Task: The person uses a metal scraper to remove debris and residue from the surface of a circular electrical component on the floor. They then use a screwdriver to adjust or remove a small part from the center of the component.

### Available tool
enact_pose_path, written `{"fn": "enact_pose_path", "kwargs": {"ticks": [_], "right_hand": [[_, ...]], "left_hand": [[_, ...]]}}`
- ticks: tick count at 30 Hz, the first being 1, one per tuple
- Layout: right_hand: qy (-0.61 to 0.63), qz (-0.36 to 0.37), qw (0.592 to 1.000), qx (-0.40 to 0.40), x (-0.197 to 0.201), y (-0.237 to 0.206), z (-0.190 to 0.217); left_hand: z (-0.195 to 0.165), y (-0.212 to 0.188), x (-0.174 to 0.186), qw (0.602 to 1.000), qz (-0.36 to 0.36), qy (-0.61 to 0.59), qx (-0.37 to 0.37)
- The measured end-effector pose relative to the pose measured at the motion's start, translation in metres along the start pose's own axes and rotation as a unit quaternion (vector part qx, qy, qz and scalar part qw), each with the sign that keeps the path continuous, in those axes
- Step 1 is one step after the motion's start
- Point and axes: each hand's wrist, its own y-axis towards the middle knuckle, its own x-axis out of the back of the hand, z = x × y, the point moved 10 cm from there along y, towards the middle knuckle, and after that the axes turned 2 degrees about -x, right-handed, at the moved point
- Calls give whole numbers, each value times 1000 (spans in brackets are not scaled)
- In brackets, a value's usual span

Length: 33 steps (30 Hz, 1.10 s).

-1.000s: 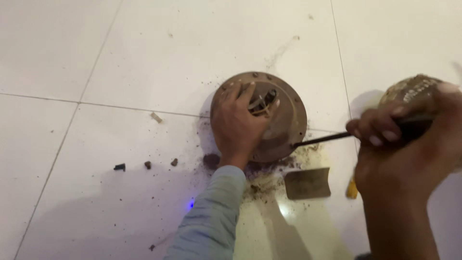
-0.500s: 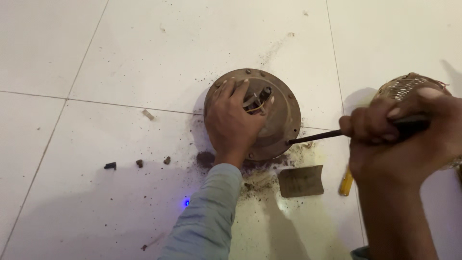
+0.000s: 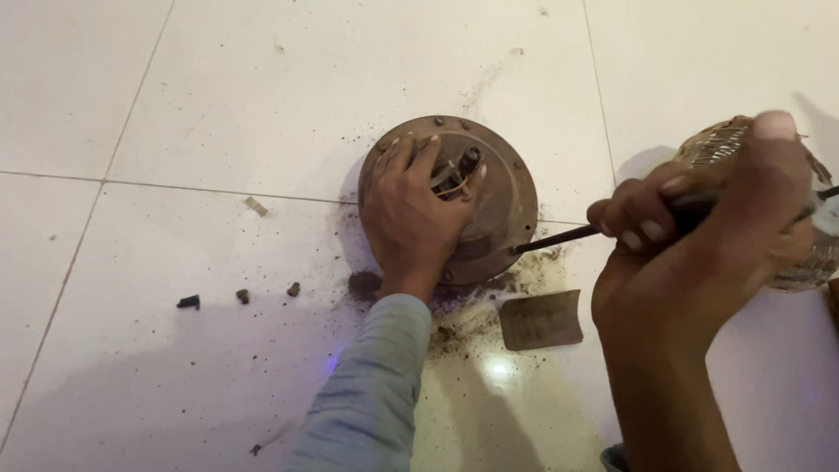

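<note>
A round, rusty brown motor housing [image 3: 500, 197] lies flat on the white tiled floor [image 3: 218, 105], with short wires sticking up from its centre. My left hand [image 3: 409, 214], in a grey-blue sleeve, presses down on its top with fingers spread. My right hand [image 3: 708, 232] is closed around the dark handle of a screwdriver [image 3: 559, 238]. The thin shaft points left and its tip meets the housing's right rim.
Brown dust and grit spread over the floor in front of the housing. A small flat brown plate [image 3: 542, 319] lies beside it. Several dark bits [image 3: 188, 302] lie to the left. A wound coil part [image 3: 808, 253] sits behind my right hand.
My right hand has stayed on the screwdriver, with the tip still at the housing's rim. My left hand keeps pressing on the housing. The view has shifted slightly.
</note>
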Motion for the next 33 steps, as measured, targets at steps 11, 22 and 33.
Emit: {"fn": "enact_pose_path", "kwargs": {"ticks": [11, 22, 33], "right_hand": [[-3, 104, 995, 9, -53, -6, 2], [241, 89, 954, -154, -41, 24, -37], [75, 87, 978, -173, -25, 37, -43]], "left_hand": [[10, -2, 21, 998, -51, -5, 20], [21, -3, 4, 998, -47, -32, 31], [21, 6, 1, 998, -39, -30, 47]]}}
